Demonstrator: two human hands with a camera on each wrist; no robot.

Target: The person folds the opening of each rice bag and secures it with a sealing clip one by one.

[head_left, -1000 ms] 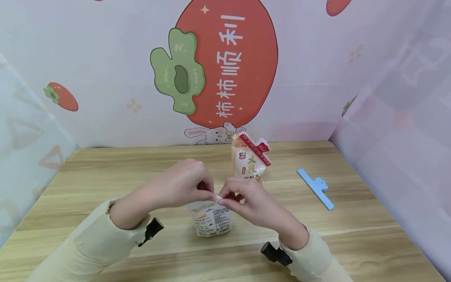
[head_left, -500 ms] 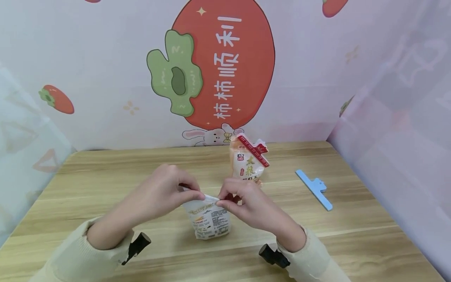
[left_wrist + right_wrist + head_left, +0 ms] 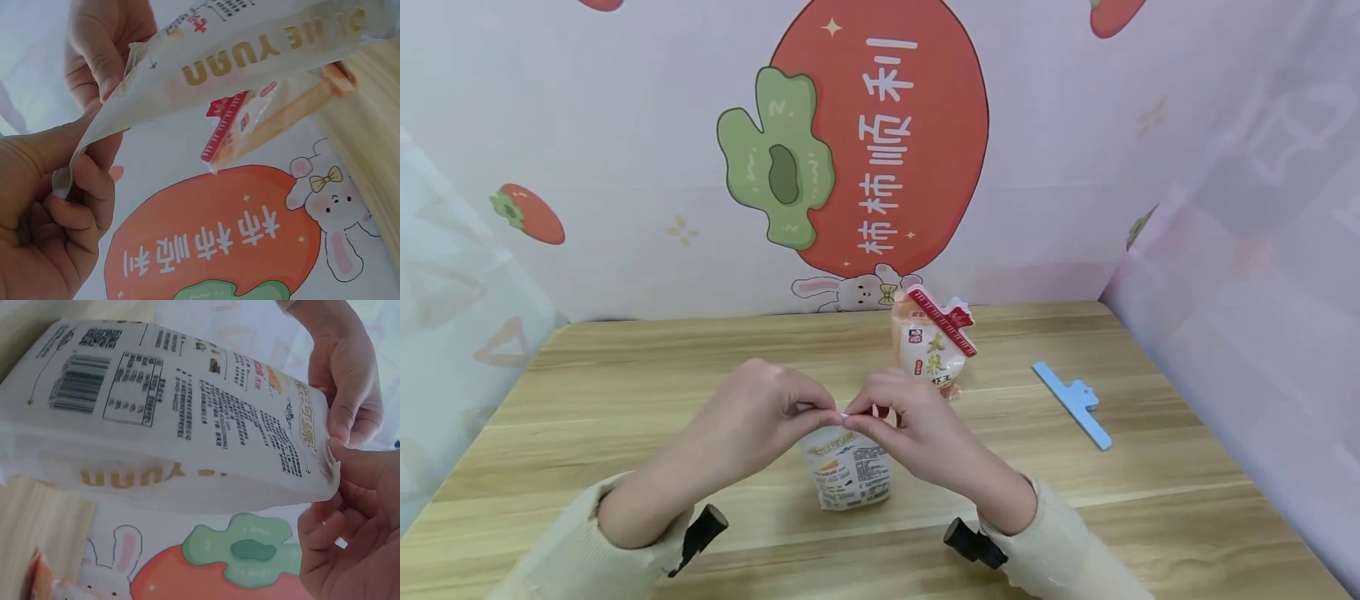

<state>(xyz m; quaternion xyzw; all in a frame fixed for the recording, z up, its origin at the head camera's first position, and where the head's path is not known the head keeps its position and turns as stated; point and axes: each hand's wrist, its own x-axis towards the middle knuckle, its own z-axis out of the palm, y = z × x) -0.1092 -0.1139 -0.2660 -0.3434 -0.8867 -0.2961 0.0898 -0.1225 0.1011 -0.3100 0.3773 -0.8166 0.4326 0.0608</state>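
A white printed snack bag point(image 3: 850, 471) stands upright on the wooden table, its back panel with a barcode facing the person. My left hand point(image 3: 767, 410) pinches the top edge of the bag between thumb and fingers. Right beside it, my right hand point(image 3: 913, 417) pinches the same edge, the two thumbs almost meeting. In the right wrist view the bag's top edge point(image 3: 334, 465) is folded over a little under the thumbs. Gold letters run along the bag's side point(image 3: 269, 50) in the left wrist view.
Behind the right hand stands another snack bag point(image 3: 928, 354), orange and clear, with a red clip point(image 3: 942, 321) across its top. A light blue bag clip point(image 3: 1072, 404) lies on the table point(image 3: 625, 367) to the right. A printed cloth point(image 3: 1037, 150) hangs behind.
Half a second ago the hands stood apart along the bag's top edge; now they have come together at its middle. The bag stays in about the same place.
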